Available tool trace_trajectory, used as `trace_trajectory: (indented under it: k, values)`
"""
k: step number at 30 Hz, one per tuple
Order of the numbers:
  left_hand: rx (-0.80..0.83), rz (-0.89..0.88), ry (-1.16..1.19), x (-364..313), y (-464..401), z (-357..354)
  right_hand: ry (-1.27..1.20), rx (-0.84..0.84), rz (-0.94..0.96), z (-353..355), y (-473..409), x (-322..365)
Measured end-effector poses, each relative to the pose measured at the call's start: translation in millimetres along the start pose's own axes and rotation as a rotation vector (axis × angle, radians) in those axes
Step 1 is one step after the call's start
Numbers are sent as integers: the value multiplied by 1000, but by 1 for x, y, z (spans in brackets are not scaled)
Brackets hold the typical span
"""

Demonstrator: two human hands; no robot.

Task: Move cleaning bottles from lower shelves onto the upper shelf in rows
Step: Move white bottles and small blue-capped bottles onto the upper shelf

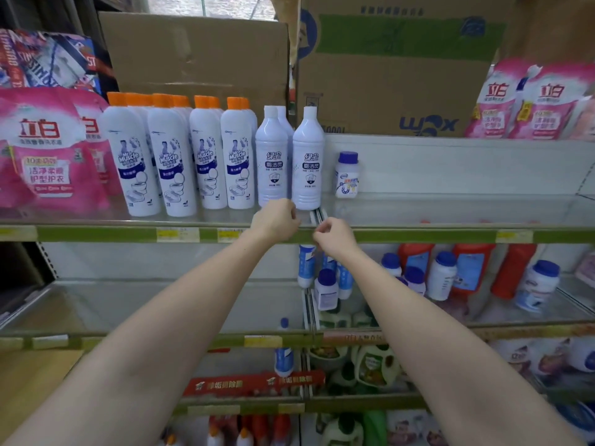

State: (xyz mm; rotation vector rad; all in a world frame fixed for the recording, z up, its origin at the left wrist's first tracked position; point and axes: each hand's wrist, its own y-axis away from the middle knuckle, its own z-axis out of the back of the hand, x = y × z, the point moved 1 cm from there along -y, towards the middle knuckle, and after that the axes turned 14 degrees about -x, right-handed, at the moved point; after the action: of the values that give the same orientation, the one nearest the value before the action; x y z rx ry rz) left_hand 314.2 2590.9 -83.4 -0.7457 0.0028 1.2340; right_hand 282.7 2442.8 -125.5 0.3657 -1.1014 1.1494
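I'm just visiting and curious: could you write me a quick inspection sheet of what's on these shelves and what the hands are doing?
Surface: upper shelf, bare on its right half.
Job's things: orange-capped bottles and white-capped bottles in rows on the upper shelf; a small blue-capped jar beside them; more blue-capped jars on the lower shelf.
Clutter: pink bags, cardboard boxes, red bottles.
Grips: left hand and right hand loosely curled, holding nothing.
Cables: nothing seen.
Surroundings: shop shelving with price tags.
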Motion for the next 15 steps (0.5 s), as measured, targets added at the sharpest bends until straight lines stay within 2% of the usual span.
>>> trace_trajectory:
  k: [5,9,15]
  values:
    - [152,26,-20,22,44,-33,83,37,-125,-10,25,-51]
    - [230,76,-12,38,65,-62,211,64,-114,-9,49,-80]
    - [307,86,39,41,76,-96,243,84,-120,-16,57,-109]
